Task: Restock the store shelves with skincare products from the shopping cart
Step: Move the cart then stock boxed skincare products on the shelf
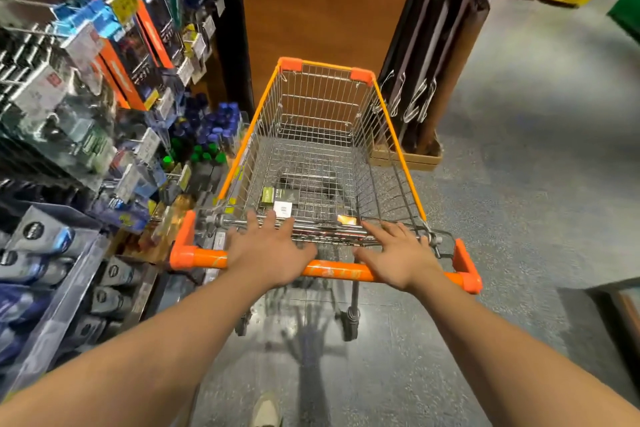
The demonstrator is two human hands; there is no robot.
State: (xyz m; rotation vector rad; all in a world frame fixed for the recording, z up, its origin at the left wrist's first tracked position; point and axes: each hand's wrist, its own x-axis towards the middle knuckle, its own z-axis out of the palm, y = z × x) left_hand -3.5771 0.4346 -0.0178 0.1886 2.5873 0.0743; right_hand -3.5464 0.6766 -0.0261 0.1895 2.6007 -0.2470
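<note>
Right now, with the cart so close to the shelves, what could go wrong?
The cart runs right beside the shelves on the left; its orange corner might clip the bottles there. Both hands, left hand and right hand, lie flat over the handle with fingers straight, so steering could slip. The few small boxes could slide on the wire floor.

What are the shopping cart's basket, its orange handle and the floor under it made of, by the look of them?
The silver grid basket of the shopping cart looks like bare steel wire: thin, shiny crossing rods.

The orange push handle seems to be plastic, perhaps sleeved over a metal tube; it is glossy and scuffed. Both hands lie flat over it.

The grey speckled floor looks like polished stone or terrazzo, since it reflects light.
</note>
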